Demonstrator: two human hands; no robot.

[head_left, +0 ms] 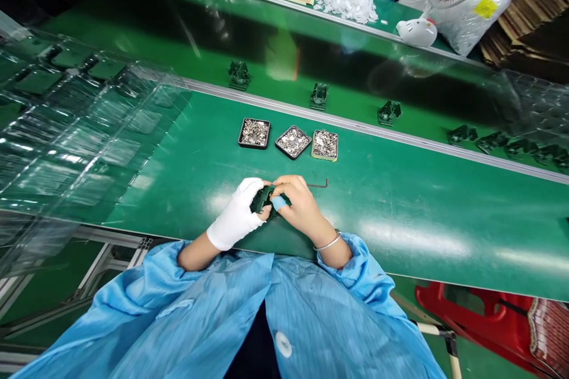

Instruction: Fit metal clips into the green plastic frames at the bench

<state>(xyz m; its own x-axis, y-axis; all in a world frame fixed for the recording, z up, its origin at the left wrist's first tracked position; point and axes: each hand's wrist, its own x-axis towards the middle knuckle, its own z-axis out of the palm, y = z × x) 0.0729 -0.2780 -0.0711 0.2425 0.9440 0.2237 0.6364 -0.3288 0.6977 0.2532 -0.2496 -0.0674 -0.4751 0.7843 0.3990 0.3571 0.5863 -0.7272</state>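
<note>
A blue work coat is worn. Over the green tabletop, a dark green component is held in the curled, gloved left hand and touched by the half-closed right hand, its grip unclear.

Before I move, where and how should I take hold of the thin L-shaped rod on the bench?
I'd pinch the thin L-shaped rod near its bend, from above on the right. Its long leg runs left toward the right hand, while the bent end shows clear of the fingers.
</note>
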